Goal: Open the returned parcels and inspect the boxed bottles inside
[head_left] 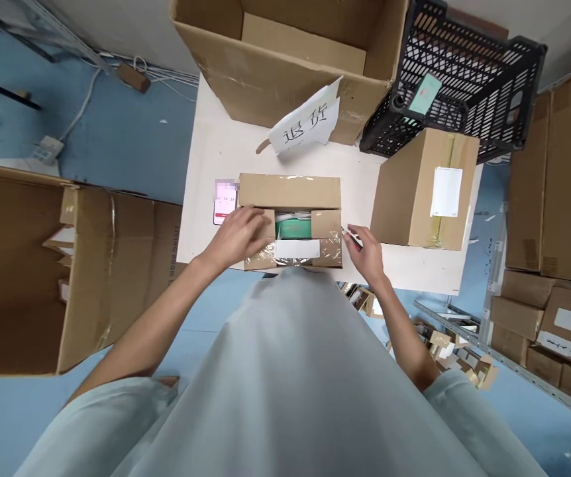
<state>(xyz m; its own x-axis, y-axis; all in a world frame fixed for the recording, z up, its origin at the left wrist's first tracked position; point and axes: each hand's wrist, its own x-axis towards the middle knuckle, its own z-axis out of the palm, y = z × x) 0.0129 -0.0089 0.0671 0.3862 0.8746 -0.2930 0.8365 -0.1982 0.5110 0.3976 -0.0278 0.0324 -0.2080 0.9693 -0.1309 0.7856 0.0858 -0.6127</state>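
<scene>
A small cardboard box lies on the white table with its back flap folded outward. Its two end flaps partly cover the inside, where a green package shows. Shiny clear tape and a white label are on its front part. My left hand grips the box's left end, fingers over the end flap. Just off the right end, my right hand is closed around a utility knife with a black and red handle. The knife's tip points toward the box's right side.
Behind stand a large open carton, a paper sign and a black plastic crate. A taped carton stands right on the table; a phone lies left. Another large open carton is at far left.
</scene>
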